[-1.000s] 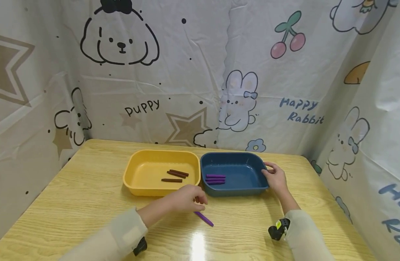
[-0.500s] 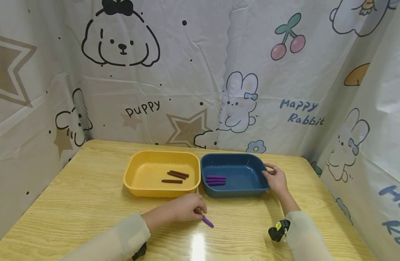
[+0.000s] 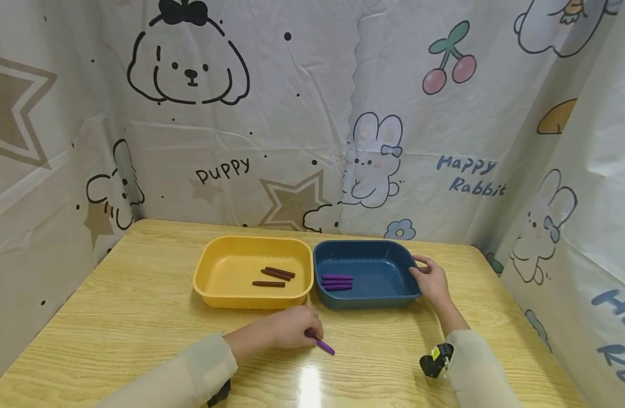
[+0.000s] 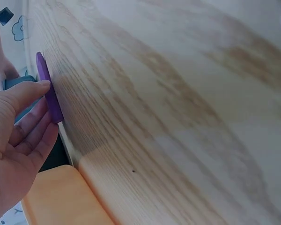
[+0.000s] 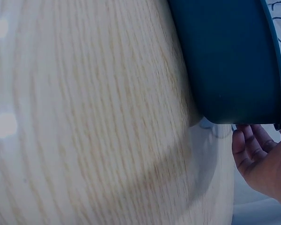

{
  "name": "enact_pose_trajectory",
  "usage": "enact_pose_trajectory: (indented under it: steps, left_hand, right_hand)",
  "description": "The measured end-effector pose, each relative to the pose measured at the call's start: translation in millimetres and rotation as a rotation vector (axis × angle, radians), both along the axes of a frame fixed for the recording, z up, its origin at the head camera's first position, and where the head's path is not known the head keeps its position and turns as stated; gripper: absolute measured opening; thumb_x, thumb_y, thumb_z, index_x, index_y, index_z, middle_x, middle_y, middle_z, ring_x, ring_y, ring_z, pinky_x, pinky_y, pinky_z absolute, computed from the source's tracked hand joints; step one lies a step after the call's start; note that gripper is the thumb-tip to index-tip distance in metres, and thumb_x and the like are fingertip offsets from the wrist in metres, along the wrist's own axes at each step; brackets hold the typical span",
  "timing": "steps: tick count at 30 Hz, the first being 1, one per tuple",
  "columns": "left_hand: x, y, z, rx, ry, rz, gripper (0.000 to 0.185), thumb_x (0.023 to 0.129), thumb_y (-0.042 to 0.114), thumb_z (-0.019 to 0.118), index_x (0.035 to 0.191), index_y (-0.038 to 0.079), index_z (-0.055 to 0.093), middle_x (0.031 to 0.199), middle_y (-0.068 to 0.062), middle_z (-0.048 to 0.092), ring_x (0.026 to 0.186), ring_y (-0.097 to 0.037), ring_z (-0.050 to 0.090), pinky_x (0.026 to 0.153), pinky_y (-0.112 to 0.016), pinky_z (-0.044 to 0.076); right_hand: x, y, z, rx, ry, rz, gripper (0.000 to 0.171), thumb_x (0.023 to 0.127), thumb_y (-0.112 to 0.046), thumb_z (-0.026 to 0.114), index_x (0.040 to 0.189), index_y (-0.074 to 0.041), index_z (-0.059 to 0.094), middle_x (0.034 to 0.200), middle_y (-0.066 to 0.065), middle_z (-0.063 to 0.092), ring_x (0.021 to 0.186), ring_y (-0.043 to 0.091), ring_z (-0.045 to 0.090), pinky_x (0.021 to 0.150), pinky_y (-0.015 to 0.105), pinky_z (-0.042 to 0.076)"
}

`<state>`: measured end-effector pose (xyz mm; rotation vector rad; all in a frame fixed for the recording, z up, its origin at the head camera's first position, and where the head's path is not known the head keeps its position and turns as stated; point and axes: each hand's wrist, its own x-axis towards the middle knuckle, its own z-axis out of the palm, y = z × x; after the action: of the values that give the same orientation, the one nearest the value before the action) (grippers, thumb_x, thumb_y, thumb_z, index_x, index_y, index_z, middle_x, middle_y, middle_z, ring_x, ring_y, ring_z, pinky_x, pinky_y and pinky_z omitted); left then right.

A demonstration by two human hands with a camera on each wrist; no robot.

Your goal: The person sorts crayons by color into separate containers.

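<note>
A purple stick [image 3: 324, 345] [image 4: 44, 77] lies on the wooden table in front of the two trays. My left hand [image 3: 310, 332] [image 4: 46, 107] pinches its near end between thumb and fingers. The yellow tray [image 3: 251, 300] holds three brown sticks [image 3: 276, 273]. Next to it, the blue tray [image 3: 365, 245] [image 5: 225, 61] holds three purple sticks [image 3: 336, 281]. My right hand [image 3: 423, 272] [image 5: 260, 161] holds the blue tray's right rim, thumb over the edge and fingers against the outer wall.
Printed cloth walls [image 3: 312, 113] close in the table at the back, left and right. The two trays stand side by side, touching, mid-table. Bare wooden table [image 3: 139, 317] stretches to the left and toward me.
My left hand has settled onto the purple stick's end and closed on it; the stick has shifted slightly. My right hand and both trays have stayed still.
</note>
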<state>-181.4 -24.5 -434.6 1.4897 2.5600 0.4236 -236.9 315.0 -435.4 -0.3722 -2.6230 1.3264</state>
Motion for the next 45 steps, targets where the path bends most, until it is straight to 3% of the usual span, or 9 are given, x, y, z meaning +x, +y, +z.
enact_pose_trajectory:
  steps: [12,23,27,39,45]
  left_hand:
    - [1.0,9.8,2.3,-0.05,0.016,-0.054,0.005,0.083,0.016,0.068,0.079,0.016,0.071,0.068,0.01,0.051,0.065,0.001,0.037,0.059,-0.009,0.03]
    - [-1.4,10.4,9.6,-0.029,-0.018,0.015,0.006,0.083,0.015,0.068,0.085,0.015,0.073,0.077,0.008,0.063,0.07,0.002,0.048,0.065,-0.009,0.041]
    - [-3.8,11.4,17.7,-0.012,-0.002,0.007,0.006,0.084,0.016,0.068,0.086,0.014,0.073,0.076,0.006,0.062,0.069,0.0,0.048,0.064,-0.009,0.041]
    - [-12.3,19.1,41.6,0.063,-0.073,0.071,0.013,0.087,0.015,0.065,0.093,0.011,0.075,0.082,0.005,0.064,0.072,-0.001,0.051,0.064,-0.01,0.044]
    - [-17.5,16.5,47.0,0.081,-0.103,0.112,0.013,0.088,0.016,0.064,0.094,0.01,0.074,0.085,0.004,0.064,0.076,-0.003,0.052,0.068,-0.012,0.047]
  right_hand:
    - [0.3,0.0,1.2,0.0,-0.007,0.009,0.039,0.093,-0.013,0.054,0.131,-0.002,0.051,0.116,0.031,0.058,0.094,0.033,0.064,0.071,0.03,0.055]
    - [-0.3,0.0,0.9,-0.001,-0.006,0.011,0.039,0.094,-0.014,0.054,0.131,-0.002,0.051,0.117,0.031,0.058,0.098,0.034,0.063,0.074,0.032,0.055]
    - [-0.3,0.5,0.4,0.002,-0.001,0.01,0.039,0.093,-0.013,0.055,0.131,-0.002,0.051,0.116,0.031,0.058,0.097,0.034,0.063,0.073,0.031,0.055]
    - [-0.7,1.3,-0.2,-0.003,0.0,0.003,0.039,0.093,-0.013,0.055,0.131,-0.002,0.051,0.117,0.031,0.058,0.098,0.034,0.062,0.073,0.032,0.056]
    - [-1.6,1.5,-1.0,0.003,-0.002,0.001,0.039,0.093,-0.013,0.055,0.131,-0.003,0.052,0.117,0.03,0.058,0.1,0.035,0.061,0.075,0.033,0.055]
